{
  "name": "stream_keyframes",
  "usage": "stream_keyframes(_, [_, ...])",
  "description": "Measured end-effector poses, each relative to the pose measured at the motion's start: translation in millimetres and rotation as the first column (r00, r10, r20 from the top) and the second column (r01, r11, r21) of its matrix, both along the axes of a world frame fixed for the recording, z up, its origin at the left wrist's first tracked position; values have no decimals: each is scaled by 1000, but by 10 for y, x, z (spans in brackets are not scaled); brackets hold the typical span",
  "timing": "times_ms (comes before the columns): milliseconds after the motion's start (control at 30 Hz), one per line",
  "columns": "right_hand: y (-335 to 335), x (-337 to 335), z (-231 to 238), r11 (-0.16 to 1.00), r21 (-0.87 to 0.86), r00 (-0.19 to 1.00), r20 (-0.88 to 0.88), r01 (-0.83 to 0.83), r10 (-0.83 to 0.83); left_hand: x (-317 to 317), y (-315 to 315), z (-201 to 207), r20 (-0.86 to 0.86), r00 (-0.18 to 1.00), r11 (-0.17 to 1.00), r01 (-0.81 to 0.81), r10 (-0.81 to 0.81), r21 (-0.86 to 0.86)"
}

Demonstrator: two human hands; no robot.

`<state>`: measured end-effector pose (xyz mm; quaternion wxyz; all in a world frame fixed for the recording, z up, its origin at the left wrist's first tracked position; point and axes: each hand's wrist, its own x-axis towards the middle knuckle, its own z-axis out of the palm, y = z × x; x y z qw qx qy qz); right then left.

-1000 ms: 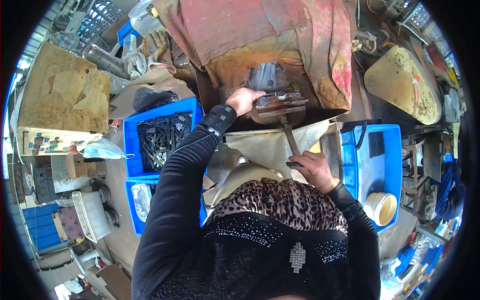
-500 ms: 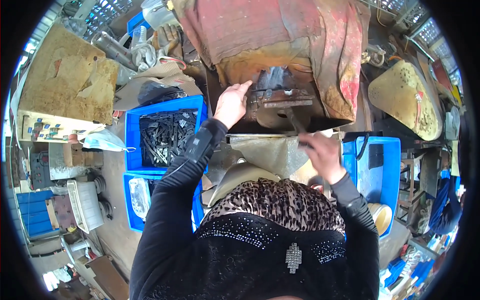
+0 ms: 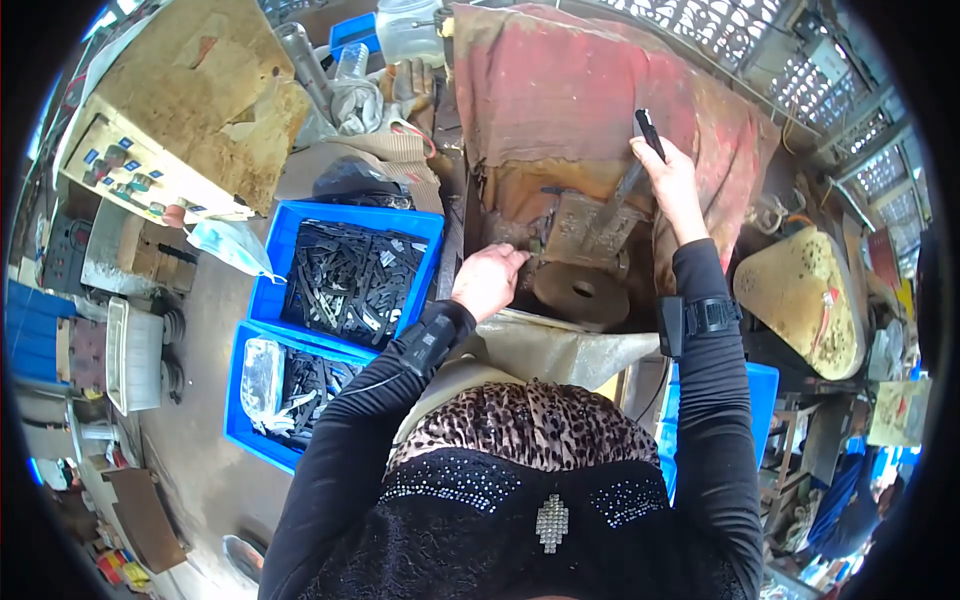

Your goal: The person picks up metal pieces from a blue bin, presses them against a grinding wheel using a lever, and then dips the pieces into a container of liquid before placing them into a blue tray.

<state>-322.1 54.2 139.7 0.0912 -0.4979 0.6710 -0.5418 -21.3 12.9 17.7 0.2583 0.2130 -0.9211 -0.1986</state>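
Observation:
My right hand (image 3: 672, 185) is raised over the right side of the machine, closed on a slim black strip-like piece (image 3: 649, 134) with a light mark at its upper end. Below it, a flat metal lever (image 3: 618, 200) slants up from a worn metal plate (image 3: 575, 228). A round disc with a central hole (image 3: 582, 292) lies in front of that plate. My left hand (image 3: 490, 282) is low at the plate's left side. Its fingertips are drawn together near a small fitting (image 3: 536, 245); whatever they pinch, if anything, is hidden.
Blue bins of dark strips stand at left, one behind (image 3: 432, 235) and one nearer (image 3: 236, 405), which also holds a clear container (image 3: 263, 380). A stained red cloth (image 3: 570, 90) drapes the machine. Another blue bin (image 3: 762, 400) is partly behind my right arm. A control box (image 3: 130, 175) stands far left.
My right hand has risen from the lever's near end to above the machine, now with the black piece. The lever has swung from pointing toward me to slanting away. The view has shifted.

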Motion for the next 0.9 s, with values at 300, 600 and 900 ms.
stream_keyframes(300, [-289,-162,173,973,220,986,162,-69,33,8,-4,-21,22,1000,1000,9,-9,-18])
stream_keyframes(600, [-318,-189,144,980,195,986,166,-40,8,-7,-10,-46,19,1000,999,12,-11,-46])
stream_keyframes(900, [626,608,-26,981,111,887,453,-157,91,-170,30,73,-194,977,911,3,84,413])
